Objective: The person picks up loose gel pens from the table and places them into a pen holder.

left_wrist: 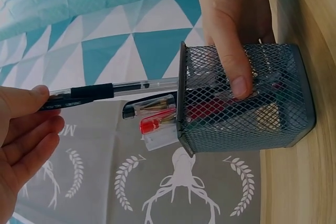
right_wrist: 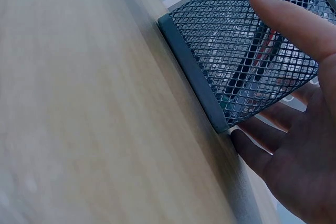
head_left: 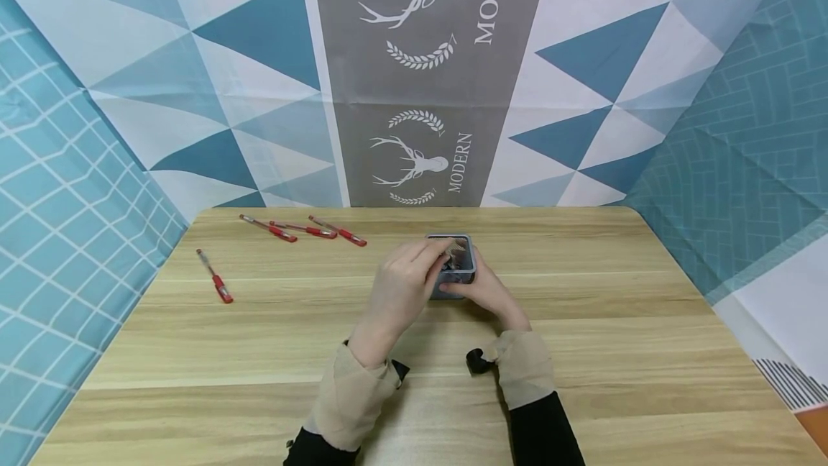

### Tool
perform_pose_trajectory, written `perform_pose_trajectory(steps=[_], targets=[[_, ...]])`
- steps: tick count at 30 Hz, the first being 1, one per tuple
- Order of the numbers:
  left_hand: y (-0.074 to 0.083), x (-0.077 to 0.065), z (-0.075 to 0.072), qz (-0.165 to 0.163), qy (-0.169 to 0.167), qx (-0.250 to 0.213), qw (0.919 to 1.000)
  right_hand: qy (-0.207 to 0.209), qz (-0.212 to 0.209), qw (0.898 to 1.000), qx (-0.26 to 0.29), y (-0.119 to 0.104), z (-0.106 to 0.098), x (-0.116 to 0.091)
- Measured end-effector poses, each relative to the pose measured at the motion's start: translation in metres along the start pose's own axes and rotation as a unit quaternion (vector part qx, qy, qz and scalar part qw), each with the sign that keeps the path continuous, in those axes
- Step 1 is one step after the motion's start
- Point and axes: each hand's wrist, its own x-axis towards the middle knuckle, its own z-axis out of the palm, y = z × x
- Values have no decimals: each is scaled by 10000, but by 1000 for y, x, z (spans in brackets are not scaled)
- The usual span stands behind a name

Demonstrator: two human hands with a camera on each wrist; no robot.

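A black mesh pen holder (left_wrist: pixel 247 124) stands on the wooden table in front of the person. The right hand (head_left: pixel 488 292) grips it from the right, its thumb (right_wrist: pixel 294 22) along one mesh side and the fingers around the other. Thumb and fingertips of the left hand (head_left: pixel 401 280) pinch the black end of a clear-barrelled gel pen (left_wrist: pixel 92 93) above the open rim. The pen's other end is inside the holder. Further pens, one with a red tip (left_wrist: pixel 150 124), stick out of the holder beside it.
Several red pens lie at the far left of the wooden table (head_left: pixel 259 380), one red pen (head_left: pixel 215 277) apart and nearer the left edge. Patterned cloth (head_left: pixel 414 78) hangs behind the table's far edge. Black straps (head_left: pixel 477 362) show at the wrists.
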Motion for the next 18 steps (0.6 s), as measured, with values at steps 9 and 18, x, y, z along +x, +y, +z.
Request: perform_pose_trajectory(steps=[9,18], targets=[[-2,-2,3,-125,-249,23,9996,9,60,10000,-44,0,0,0],[-4,-5,10,-133,-627,97,9979,61,-210,9998,24,21,-1,8]])
